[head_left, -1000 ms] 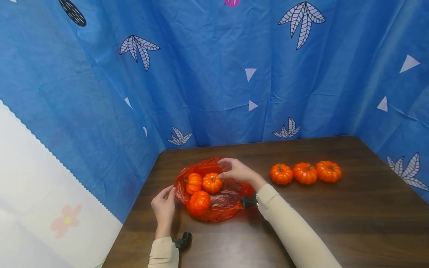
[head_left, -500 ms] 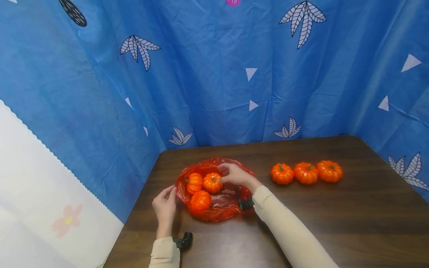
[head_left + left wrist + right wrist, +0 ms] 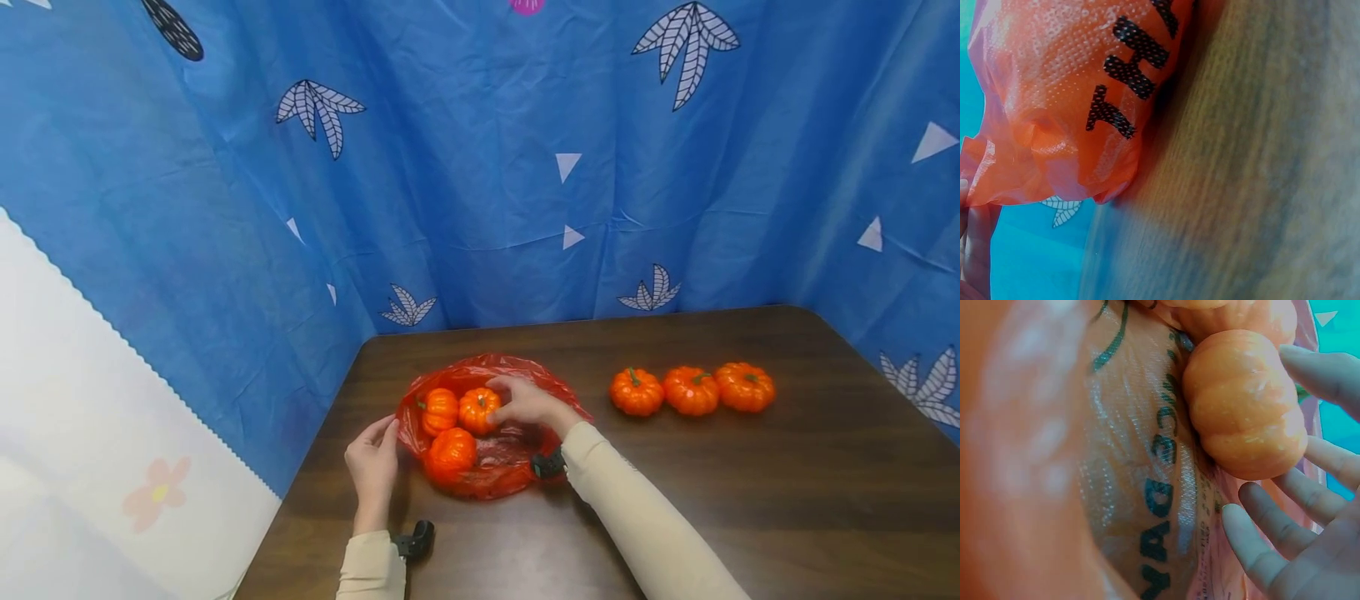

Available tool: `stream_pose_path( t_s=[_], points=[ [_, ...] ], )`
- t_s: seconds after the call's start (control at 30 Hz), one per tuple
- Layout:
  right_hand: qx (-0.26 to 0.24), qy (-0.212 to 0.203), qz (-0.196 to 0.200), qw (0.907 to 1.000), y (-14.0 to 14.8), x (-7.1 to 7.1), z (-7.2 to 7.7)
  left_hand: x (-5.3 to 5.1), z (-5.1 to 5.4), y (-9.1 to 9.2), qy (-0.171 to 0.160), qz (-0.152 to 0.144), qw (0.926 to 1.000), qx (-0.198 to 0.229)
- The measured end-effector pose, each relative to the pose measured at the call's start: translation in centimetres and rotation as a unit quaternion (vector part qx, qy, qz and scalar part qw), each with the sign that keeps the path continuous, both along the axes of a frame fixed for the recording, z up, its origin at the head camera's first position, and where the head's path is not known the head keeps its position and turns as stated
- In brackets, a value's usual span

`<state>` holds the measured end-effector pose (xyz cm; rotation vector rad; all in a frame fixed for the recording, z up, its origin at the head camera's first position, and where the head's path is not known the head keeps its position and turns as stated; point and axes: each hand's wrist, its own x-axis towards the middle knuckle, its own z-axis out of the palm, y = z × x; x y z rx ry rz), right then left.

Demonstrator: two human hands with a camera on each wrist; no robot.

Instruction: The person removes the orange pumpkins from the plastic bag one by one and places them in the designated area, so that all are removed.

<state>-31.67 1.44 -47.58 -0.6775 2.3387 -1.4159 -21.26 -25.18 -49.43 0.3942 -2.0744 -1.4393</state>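
At the table's left lies a red plastic bag [image 3: 543, 375], its mouth spread wide. Several dark printed letters show on its side [image 3: 1054, 134] in the left wrist view. My left hand [image 3: 372, 462] pinches the bag's left rim between thumb and fingers. Inside are three small orange pumpkins: one on the left [image 3: 439, 412], one nearer me [image 3: 452, 452], and one on the right [image 3: 476, 409]. My right hand [image 3: 528, 402] reaches into the bag, thumb and fingers round the right pumpkin [image 3: 1244, 406]. Its far side is hidden in the right wrist view.
Three more small pumpkins stand in a row on the right of the brown table [image 3: 787, 483]: left [image 3: 636, 392], middle [image 3: 692, 391], right [image 3: 745, 387]. A blue patterned curtain [image 3: 487, 200] hangs behind the table. White cloth [image 3: 97, 433] hangs at the left.
My right hand has moved lower and slightly nearer me, its fingers settling round the right pumpkin in the bag. The left hand keeps its hold on the rim.
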Motion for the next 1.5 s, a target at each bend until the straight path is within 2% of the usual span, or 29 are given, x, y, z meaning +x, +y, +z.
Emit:
stream_pose_path(
  t_s=[0.13,0.23,0.63,0.93,1.23,1.5],
  points=[
    [0.005,0.000,0.005,1.0000,-0.1,-0.1,-0.4,0.0,-0.1,0.2,0.007,0.007,0.9999,-0.013],
    [0.006,-0.006,0.006,0.9999,-0.2,0.0,-0.7,0.0,-0.1,0.2,0.000,0.009,0.9999,-0.012],
    [0.001,-0.005,-0.029,0.9996,-0.6,0.2,-0.9,-0.1,0.2,0.0,-0.017,-0.006,0.9998,-0.003],
    [-0.013,-0.022,-0.022,0.9994,-0.5,0.3,-1.2,0.0,0.3,0.1,-0.016,-0.003,0.9998,-0.005],
    [-0.008,-0.013,-0.025,0.9996,-0.3,0.5,-0.9,0.0,0.4,0.3,-0.016,-0.003,0.9998,-0.009],
    [-0.026,-0.011,-0.023,0.9994,0.3,0.8,-0.1,0.1,0.3,0.3,-0.020,-0.007,0.9998,-0.002]
  ],
)
